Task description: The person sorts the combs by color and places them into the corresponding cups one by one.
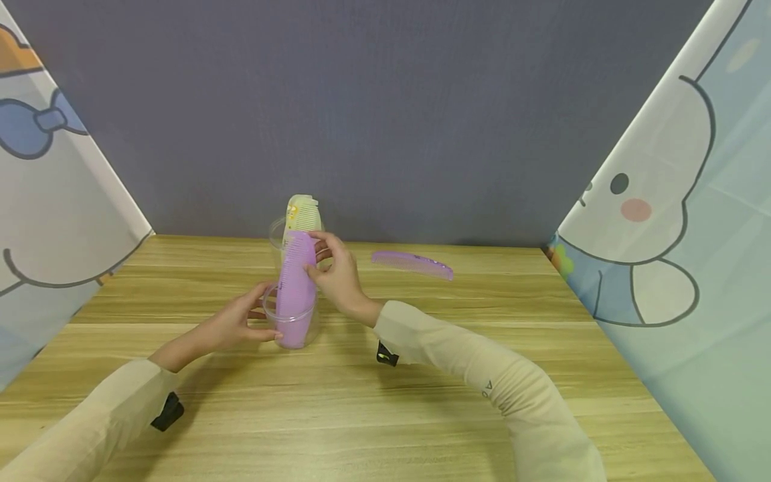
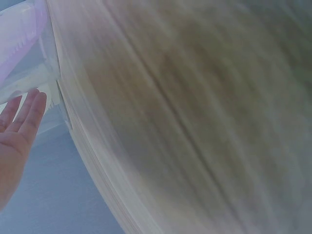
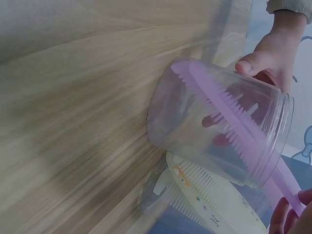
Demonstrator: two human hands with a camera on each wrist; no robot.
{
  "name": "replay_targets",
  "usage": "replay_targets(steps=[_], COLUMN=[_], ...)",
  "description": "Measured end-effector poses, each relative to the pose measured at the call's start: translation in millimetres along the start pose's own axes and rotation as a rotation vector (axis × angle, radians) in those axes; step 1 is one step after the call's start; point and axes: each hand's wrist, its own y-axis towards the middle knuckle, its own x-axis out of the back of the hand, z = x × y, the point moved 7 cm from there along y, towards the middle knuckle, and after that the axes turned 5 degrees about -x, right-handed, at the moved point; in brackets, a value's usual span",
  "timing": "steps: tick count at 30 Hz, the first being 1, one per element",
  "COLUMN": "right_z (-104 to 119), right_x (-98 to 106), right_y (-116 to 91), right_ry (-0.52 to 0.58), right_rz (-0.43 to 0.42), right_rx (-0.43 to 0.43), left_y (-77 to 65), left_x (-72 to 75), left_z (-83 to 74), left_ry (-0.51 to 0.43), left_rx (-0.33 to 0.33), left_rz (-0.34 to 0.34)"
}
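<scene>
A clear plastic jar [image 1: 270, 309] stands upright on the wooden table, its mouth upward. My left hand [image 1: 231, 323] holds it from the left, with the thumb at the front and the fingers round the far side; through the wall those fingertips show in the right wrist view. A purple comb [image 3: 229, 114] leans inside the jar, its upper end above the rim. My right hand [image 1: 342, 280] pinches that upper end between thumb and fingers. Directly behind stands a second clear jar [image 1: 276, 234] with pale yellow-green combs [image 1: 302, 211]; how many cannot be told.
Another purple comb [image 1: 412, 264] lies on the table to the right, toward the back. A dark grey panel [image 1: 385, 120] rises at the table's back edge. Cartoon-printed sheets [image 1: 650, 201] flank both sides.
</scene>
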Motion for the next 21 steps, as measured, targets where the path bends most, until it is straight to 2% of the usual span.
replay_targets(steps=[3, 12, 21], right_z=[-15, -16, -20], right_x=[-3, 0, 2], right_y=[4, 3, 3], right_ry=[-0.026, -0.049, -0.002], right_rz=[-0.019, -0.050, -0.045], right_rx=[0.006, 0.011, -0.004], left_y=[-0.2, -0.6, -0.8], left_x=[0.2, 0.3, -0.1], left_z=[0.1, 0.7, 1.6], left_ry=[-0.002, -0.002, -0.016], left_rx=[-0.006, -0.013, -0.016], left_rz=[-0.005, -0.009, -0.005])
